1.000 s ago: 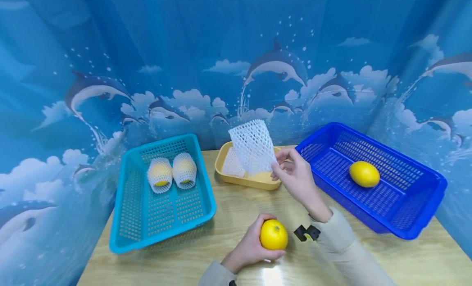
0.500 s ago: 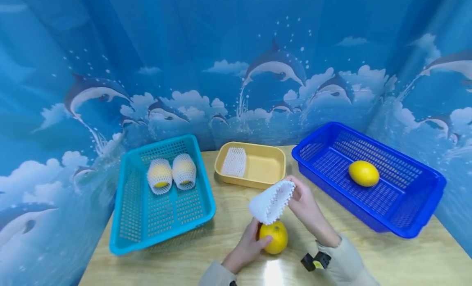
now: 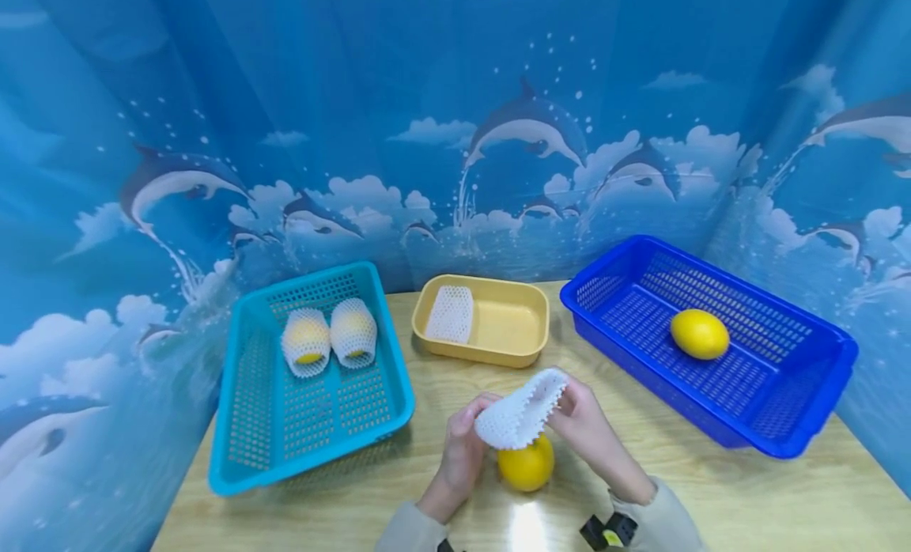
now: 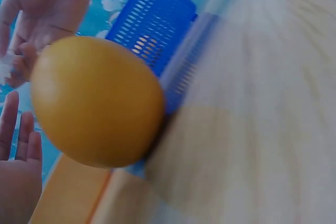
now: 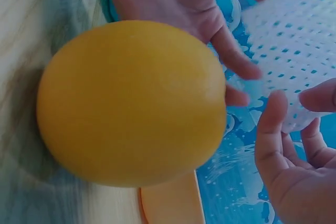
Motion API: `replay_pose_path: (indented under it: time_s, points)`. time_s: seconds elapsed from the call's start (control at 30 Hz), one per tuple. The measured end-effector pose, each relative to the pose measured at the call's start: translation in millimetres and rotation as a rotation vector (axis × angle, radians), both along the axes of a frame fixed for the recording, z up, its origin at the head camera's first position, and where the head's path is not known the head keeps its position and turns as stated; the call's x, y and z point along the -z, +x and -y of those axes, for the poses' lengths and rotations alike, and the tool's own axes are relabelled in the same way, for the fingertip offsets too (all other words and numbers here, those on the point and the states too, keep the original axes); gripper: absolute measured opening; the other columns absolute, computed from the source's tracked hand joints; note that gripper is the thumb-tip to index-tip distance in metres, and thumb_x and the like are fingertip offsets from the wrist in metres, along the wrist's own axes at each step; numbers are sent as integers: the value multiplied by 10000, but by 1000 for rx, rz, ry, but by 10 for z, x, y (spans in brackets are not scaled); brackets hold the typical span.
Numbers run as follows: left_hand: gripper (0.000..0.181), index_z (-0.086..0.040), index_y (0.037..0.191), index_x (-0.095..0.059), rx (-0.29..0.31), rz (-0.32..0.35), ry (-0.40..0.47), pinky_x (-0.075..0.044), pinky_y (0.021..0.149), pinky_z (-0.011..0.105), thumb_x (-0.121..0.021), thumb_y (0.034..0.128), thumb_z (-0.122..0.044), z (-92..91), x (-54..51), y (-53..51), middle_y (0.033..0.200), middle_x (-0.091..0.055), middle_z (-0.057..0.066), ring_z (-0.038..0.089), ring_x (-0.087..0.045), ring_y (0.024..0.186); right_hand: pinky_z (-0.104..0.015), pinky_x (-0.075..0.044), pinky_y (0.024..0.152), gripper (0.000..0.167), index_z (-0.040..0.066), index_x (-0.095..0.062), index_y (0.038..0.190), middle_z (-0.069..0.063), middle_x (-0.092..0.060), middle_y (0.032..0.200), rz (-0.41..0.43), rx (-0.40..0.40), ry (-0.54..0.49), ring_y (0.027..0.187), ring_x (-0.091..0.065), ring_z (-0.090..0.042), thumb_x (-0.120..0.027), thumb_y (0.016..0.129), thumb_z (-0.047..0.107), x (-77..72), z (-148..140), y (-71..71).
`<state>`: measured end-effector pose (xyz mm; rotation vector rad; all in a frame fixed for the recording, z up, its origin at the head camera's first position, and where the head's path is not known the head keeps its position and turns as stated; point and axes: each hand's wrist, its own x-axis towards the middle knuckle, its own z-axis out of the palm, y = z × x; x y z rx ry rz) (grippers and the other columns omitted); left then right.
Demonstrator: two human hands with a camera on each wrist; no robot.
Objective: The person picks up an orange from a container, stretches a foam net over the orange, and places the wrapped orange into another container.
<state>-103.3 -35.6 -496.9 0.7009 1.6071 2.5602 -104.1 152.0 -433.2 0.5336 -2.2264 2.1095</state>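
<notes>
A smooth round yellow fruit (image 3: 527, 463) stands on the wooden table between the hands; its upper part is partly hidden in the head view. Above it, my right hand (image 3: 589, 429) pinches a white foam net sleeve (image 3: 518, 416) by its right side, with the sleeve's mouth gaping. My left hand (image 3: 463, 449) is at the sleeve's left end, off the fruit. In the right wrist view its fingers (image 5: 236, 56) look extended near the net's edge, while the right thumb and fingers hold the net (image 5: 299, 51). Whether the left fingertips touch the net is hard to tell.
At left, a teal basket (image 3: 316, 449) holds two yellow fruits in foam nets (image 3: 306, 338). A small yellow tray (image 3: 508, 323) at the back contains another folded foam net (image 3: 451, 315). On the right, a blue basket (image 3: 754, 406) has one yellow fruit (image 3: 700, 334) inside.
My right hand brought the foam net from above the yellow tray down over the fruit. My left hand let go of the fruit and rose to the net's left end.
</notes>
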Motion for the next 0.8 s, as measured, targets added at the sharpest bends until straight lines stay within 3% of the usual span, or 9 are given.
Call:
replay_pose_path:
  time_s: [0.13, 0.3, 0.43, 0.6, 0.8]
  points:
    - [280, -130, 983, -689, 13, 75, 54, -516, 813, 240, -410, 979, -151, 41, -103, -2, 1039, -648, 15, 123, -602, 945, -265, -552, 806, 217, -61, -576, 979, -56, -663, 939, -51, 14, 25, 884, -637, -145, -691, 797, -93, -21, 10, -5]
    - [252, -142, 944, -687, 140, 196, 246, -522, 734, 184, -450, 964, -55, 82, -170, -3, 1000, -639, -12, 73, -617, 852, -297, -560, 818, 171, -71, -551, 938, -217, -632, 947, -101, -83, -32, 900, -638, -190, -667, 816, -96, -39, 22, -13]
    - [204, -147, 955, -628, 234, 233, 336, -520, 748, 188, -435, 990, -92, 95, -177, -8, 972, -656, -34, 73, -617, 848, -307, -553, 850, 214, -98, -526, 1053, -167, -634, 1038, -31, -150, -58, 965, -646, -174, -622, 863, -69, -67, 8, 25]
    - [107, -178, 981, -554, 241, 254, 238, -520, 768, 210, -454, 1016, -193, 105, -183, -14, 960, -650, -50, 79, -608, 871, -310, -550, 843, 304, -93, -456, 1228, -129, -631, 1136, 109, -260, -143, 990, -644, -177, -531, 942, -22, -119, -26, 69]
    - [84, -185, 964, -517, 187, 329, 121, -495, 674, 194, -482, 999, -253, 107, -206, 10, 892, -606, -47, 76, -576, 781, -336, -471, 988, 343, -2, -462, 1309, -98, -645, 1198, 223, -498, -428, 1101, -609, -186, -337, 990, -28, -150, -56, 97]
